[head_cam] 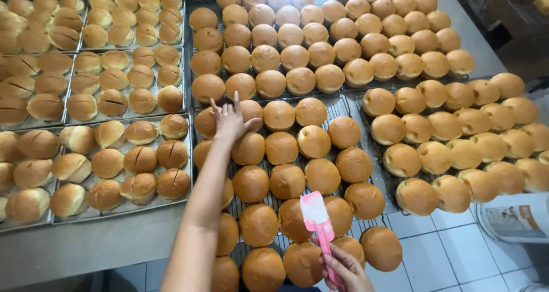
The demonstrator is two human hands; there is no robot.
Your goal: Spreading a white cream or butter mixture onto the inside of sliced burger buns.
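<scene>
The single head camera looked steeply down, from close above, over the wire rack (349, 106); its far edge seemed cropped.

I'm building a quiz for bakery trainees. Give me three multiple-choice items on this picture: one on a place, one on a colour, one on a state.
1. Where does the left hand rest?
A. on a bun on the wire rack
B. on the floor tiles
C. on the newspaper

2. What colour is the brush in the right hand?
A. green
B. pink
C. black

3. How do the buns in the left trays look?
A. scored with a slit on top
B. still raw dough
C. wrapped in bags

Answers: 1 A, fingers spread over a bun on the wire rack. 2 B, its handle is pink. 3 A, dark slits cross browned tops.
</scene>
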